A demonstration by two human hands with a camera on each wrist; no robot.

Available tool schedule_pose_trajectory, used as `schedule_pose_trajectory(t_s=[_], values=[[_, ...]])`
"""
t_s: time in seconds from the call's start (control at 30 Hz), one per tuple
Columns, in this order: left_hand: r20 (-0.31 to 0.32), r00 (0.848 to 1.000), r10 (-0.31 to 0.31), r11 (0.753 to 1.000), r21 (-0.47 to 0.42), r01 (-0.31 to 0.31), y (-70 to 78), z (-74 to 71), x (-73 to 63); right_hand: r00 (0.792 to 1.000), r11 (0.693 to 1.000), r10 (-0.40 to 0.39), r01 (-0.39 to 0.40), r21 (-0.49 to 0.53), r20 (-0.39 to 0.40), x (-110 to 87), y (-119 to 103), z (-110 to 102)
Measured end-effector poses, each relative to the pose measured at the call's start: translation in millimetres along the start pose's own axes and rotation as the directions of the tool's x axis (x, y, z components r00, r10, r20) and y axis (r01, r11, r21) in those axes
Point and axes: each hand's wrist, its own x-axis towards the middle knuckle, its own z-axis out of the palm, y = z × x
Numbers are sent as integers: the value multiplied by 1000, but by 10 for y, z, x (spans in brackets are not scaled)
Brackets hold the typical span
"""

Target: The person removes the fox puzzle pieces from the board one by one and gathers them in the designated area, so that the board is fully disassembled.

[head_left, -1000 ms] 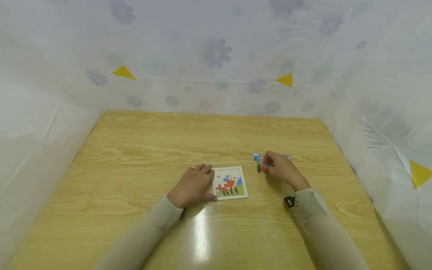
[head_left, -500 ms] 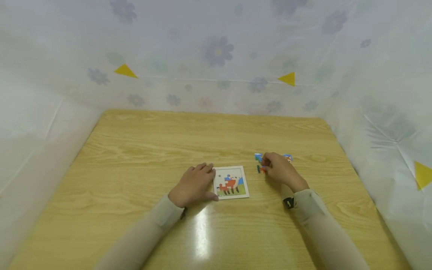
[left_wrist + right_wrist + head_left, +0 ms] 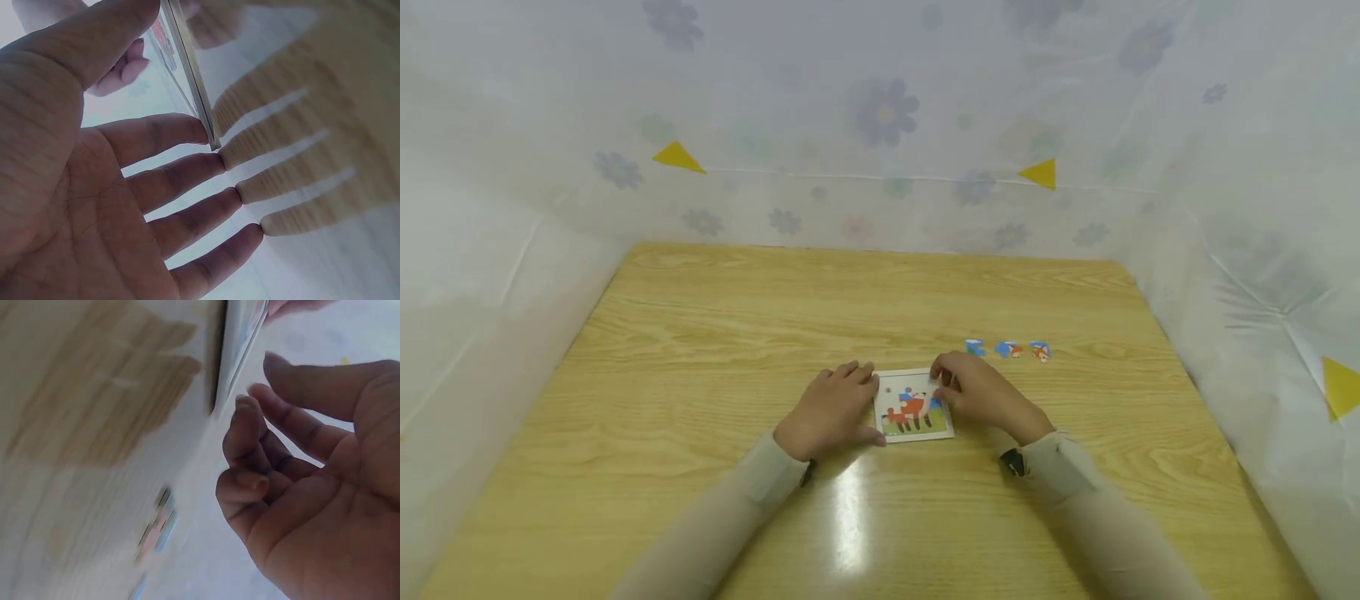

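A square framed jigsaw puzzle (image 3: 913, 437) with a red-and-white animal picture lies flat on the table; its upper left part is bare of picture. My left hand (image 3: 829, 412) rests along its left side with straight fingers spread, thumb at the lower left corner. In the left wrist view the index fingertip touches the board's corner (image 3: 206, 122) and the other fingertips rest on the table. Over the board's upper right corner is my right hand (image 3: 988, 396), fingers bent; in the right wrist view thumb and fingertips stand a little apart. I cannot tell whether it holds a puzzle piece.
Behind the right hand lie a blue-and-green puzzle piece (image 3: 975, 347), a blue-and-orange piece (image 3: 1008, 349) and another blue-and-orange piece (image 3: 1040, 351) in a row. The wooden table (image 3: 737, 317) is bordered by a white flowered sheet (image 3: 820, 125) behind and at both sides.
My right hand has moved left from the loose pieces to the board's upper right corner, uncovering the row of pieces. The red-and-dark piece that was at its fingertips no longer shows. The left hand stays put.
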Motion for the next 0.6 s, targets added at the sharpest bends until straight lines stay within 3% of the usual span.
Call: schedule_pose_trajectory(t_s=[0.27, 0.6], values=[[-26, 1000, 12, 1000, 12, -12, 2, 36, 17, 995, 998, -56, 58, -31, 83, 67, -187, 137], [-30, 999, 11, 1000, 11, -10, -3, 21, 1, 992, 999, 19, -15, -33, 121, 132, -315, 166]])
